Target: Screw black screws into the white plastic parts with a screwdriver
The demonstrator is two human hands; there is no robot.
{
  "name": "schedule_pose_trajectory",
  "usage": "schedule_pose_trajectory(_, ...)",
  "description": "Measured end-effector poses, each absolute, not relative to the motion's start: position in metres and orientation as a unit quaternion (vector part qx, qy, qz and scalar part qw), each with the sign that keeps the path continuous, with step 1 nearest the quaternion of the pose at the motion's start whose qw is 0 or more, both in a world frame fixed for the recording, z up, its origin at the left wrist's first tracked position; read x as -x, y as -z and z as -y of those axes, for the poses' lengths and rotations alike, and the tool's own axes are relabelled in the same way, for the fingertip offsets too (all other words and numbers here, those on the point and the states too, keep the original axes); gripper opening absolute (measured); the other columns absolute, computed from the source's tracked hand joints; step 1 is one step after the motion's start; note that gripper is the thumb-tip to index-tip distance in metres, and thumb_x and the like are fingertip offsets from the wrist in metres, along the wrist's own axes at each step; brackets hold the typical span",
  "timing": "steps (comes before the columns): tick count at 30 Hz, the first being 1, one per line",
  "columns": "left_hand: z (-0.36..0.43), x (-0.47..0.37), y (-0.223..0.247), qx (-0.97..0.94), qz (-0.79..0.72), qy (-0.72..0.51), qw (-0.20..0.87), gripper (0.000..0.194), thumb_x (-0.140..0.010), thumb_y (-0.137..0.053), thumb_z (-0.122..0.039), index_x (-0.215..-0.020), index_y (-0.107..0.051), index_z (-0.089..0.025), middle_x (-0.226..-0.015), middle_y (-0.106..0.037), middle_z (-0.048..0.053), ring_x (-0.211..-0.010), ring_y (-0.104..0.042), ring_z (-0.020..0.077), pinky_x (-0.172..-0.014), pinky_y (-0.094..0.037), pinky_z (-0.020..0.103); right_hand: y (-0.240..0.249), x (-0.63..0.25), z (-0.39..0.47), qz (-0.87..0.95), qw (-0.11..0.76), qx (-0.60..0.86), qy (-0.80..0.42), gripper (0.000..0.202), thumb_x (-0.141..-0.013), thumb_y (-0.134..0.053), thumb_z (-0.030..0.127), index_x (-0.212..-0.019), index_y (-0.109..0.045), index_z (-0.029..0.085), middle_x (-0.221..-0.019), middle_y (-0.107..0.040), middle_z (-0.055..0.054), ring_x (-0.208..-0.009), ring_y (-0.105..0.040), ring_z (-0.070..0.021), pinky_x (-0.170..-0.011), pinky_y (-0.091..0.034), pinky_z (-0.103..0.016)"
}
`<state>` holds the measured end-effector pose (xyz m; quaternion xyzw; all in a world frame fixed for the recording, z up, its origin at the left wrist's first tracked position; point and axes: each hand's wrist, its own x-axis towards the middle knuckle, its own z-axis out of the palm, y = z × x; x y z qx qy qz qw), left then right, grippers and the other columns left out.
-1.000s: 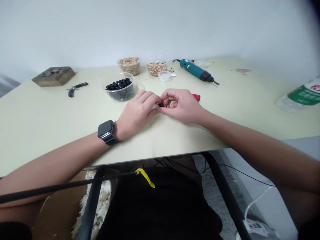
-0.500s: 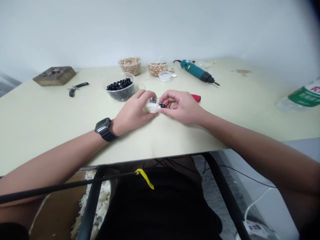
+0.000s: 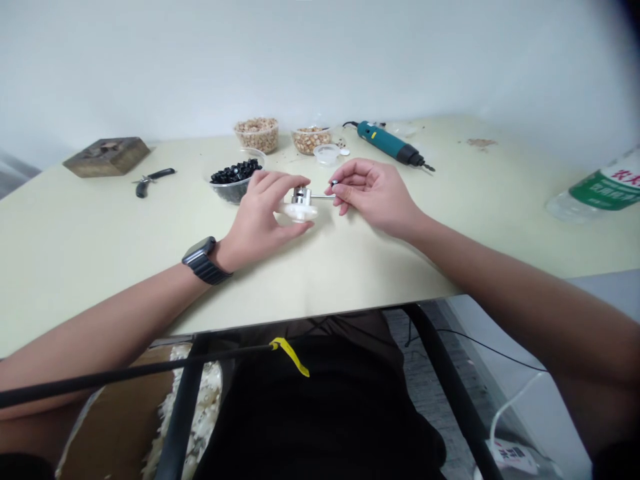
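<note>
My left hand (image 3: 270, 207) is closed around a white plastic part (image 3: 300, 212), thumb below and fingers above. A small silver metal piece (image 3: 301, 195) sits on top of that part. My right hand (image 3: 373, 197) pinches a small black piece (image 3: 335, 183) between thumb and fingertips, a short way to the right of the white part and apart from it. Between the hands runs a thin metal rod (image 3: 323, 197); its right end disappears behind my right hand. Just behind my left hand stands a clear tub of black pieces (image 3: 235, 190).
Two tubs of small tan parts (image 3: 257, 138) stand at the back beside a small clear lid (image 3: 327, 155). A teal power screwdriver (image 3: 387, 141) lies to their right. Black-handled pliers (image 3: 150, 180) and a worn block (image 3: 107, 157) are left; a green-labelled bottle (image 3: 600, 190) lies right.
My right hand has pulled back and up from the white part, taking the black piece with it. My left hand has shifted slightly left. The red handle seen earlier is now hidden.
</note>
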<state>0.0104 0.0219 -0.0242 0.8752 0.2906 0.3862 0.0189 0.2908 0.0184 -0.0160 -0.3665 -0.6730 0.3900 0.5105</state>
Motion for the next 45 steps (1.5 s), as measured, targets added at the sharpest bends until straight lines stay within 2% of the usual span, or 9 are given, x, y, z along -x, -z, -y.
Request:
schedule_pose_trajectory(3,-0.025,-0.008,0.025,-0.884,-0.256,-0.39,0.009,0.057,-0.102,-0.092,-0.064,-0.143,-0.073,-0.029,-0.136,-0.084,0.011,-0.124,-0.077,0.0348,-0.117,-0.063,0.056,0.018,-0.292,-0.02,0.68,0.515,0.358,-0.381,0.029,-0.094,-0.104,0.034,-0.103,-0.078,0.024,-0.106,-0.081,-0.005,-0.09,-0.074,-0.018,-0.073,-0.071,-0.031)
schedule_pose_trajectory(7,-0.022,-0.01,0.028,-0.884,-0.233,-0.406,0.011,0.049,-0.108,-0.087,-0.057,-0.142,-0.07,-0.027,-0.134,-0.082,0.011,-0.115,-0.079,0.0285,-0.101,-0.068,0.046,0.017,-0.292,-0.02,0.675,0.51,0.366,-0.388,0.024,-0.095,-0.103,0.028,-0.102,-0.081,0.024,-0.096,-0.076,-0.002,-0.085,-0.071,-0.0169,-0.069,-0.07,-0.029)
schedule_pose_trajectory(12,-0.024,-0.012,0.03,-0.877,-0.229,-0.422,0.013,0.048,-0.11,-0.085,-0.051,-0.144,-0.062,-0.027,-0.132,-0.079,0.011,-0.113,-0.078,0.0277,-0.096,-0.069,0.047,0.017,-0.29,-0.019,0.67,0.493,0.379,-0.406,0.021,-0.094,-0.1,0.016,-0.099,-0.08,0.023,-0.092,-0.077,-0.002,-0.079,-0.072,-0.0154,-0.067,-0.068,-0.028)
schedule_pose_trajectory(18,-0.03,-0.008,0.031,-0.891,-0.188,-0.406,-0.08,0.053,-0.112,-0.083,-0.052,-0.156,-0.064,-0.029,-0.135,-0.08,0.011,-0.123,-0.074,0.0331,-0.113,-0.064,0.059,0.015,-0.29,-0.018,0.645,0.476,0.394,-0.45,0.02,-0.097,-0.097,0.009,-0.099,-0.081,0.02,-0.084,-0.077,-0.002,-0.075,-0.073,-0.0149,-0.064,-0.065,-0.027)
schedule_pose_trajectory(22,-0.028,-0.008,0.032,-0.898,-0.195,-0.391,-0.049,0.047,-0.116,-0.08,-0.049,-0.157,-0.066,-0.03,-0.147,-0.079,0.013,-0.133,-0.075,0.0354,-0.119,-0.064,0.059,0.013,-0.291,-0.017,0.645,0.468,0.393,-0.459,0.02,-0.098,-0.093,0.003,-0.099,-0.081,0.019,-0.083,-0.078,-0.002,-0.072,-0.072,-0.0142,-0.06,-0.063,-0.025)
schedule_pose_trajectory(25,-0.025,-0.01,0.032,-0.894,-0.197,-0.401,-0.029,0.037,-0.116,-0.076,-0.039,-0.151,-0.066,-0.03,-0.145,-0.079,0.013,-0.135,-0.077,0.0341,-0.118,-0.066,0.057,0.012,-0.291,-0.017,0.652,0.462,0.387,-0.46,0.023,-0.096,-0.091,-0.003,-0.099,-0.081,0.018,-0.085,-0.08,-0.002,-0.073,-0.073,-0.0134,-0.064,-0.065,-0.025)
schedule_pose_trajectory(32,-0.028,-0.009,0.032,-0.893,-0.187,-0.409,-0.019,0.039,-0.112,-0.076,-0.027,-0.148,-0.062,-0.028,-0.142,-0.078,0.014,-0.13,-0.078,0.0305,-0.107,-0.072,0.05,0.011,-0.291,-0.012,0.674,0.44,0.377,-0.459,0.025,-0.093,-0.103,0.014,-0.102,-0.081,0.02,-0.087,-0.081,-0.002,-0.071,-0.073,-0.0144,-0.061,-0.064,-0.027)
schedule_pose_trajectory(38,-0.032,-0.006,0.035,-0.891,-0.191,-0.411,-0.031,0.046,-0.11,-0.077,-0.022,-0.152,-0.061,-0.03,-0.147,-0.077,0.013,-0.135,-0.078,0.0321,-0.114,-0.071,0.053,0.007,-0.291,-0.009,0.69,0.437,0.363,-0.449,0.024,-0.092,-0.101,0.013,-0.104,-0.082,0.021,-0.083,-0.077,0.0,-0.071,-0.071,-0.0148,-0.06,-0.062,-0.026)
schedule_pose_trajectory(45,-0.03,-0.007,0.033,-0.884,-0.192,-0.417,-0.085,0.045,-0.109,-0.077,-0.026,-0.152,-0.062,-0.03,-0.143,-0.079,0.011,-0.134,-0.078,0.0323,-0.115,-0.069,0.055,0.011,-0.292,-0.01,0.704,0.425,0.364,-0.438,0.028,-0.091,-0.105,0.023,-0.105,-0.082,0.02,-0.085,-0.078,-0.001,-0.068,-0.068,-0.0137,-0.059,-0.062,-0.027)
